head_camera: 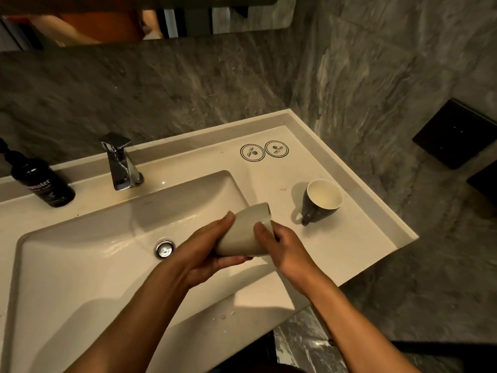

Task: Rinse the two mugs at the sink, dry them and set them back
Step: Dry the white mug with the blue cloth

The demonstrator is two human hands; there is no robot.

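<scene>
A white mug (pixel 246 232) lies tilted between both hands over the right edge of the sink basin (pixel 80 265), its mouth facing away to the upper right. My left hand (pixel 207 251) cups it from below and the left. My right hand (pixel 279 243) grips its right side, fingers on the wall. A dark mug (pixel 314 208) with a white inside stands upright on the counter to the right, handle toward me. No water runs from the chrome tap (pixel 121 162).
Two round printed coasters (pixel 265 151) lie at the back of the counter (pixel 363 238). A dark pump bottle (pixel 43 184) stands left of the tap. The drain plug (pixel 164 249) sits mid-basin. Stone walls close in behind and right; the counter's right edge drops to the floor.
</scene>
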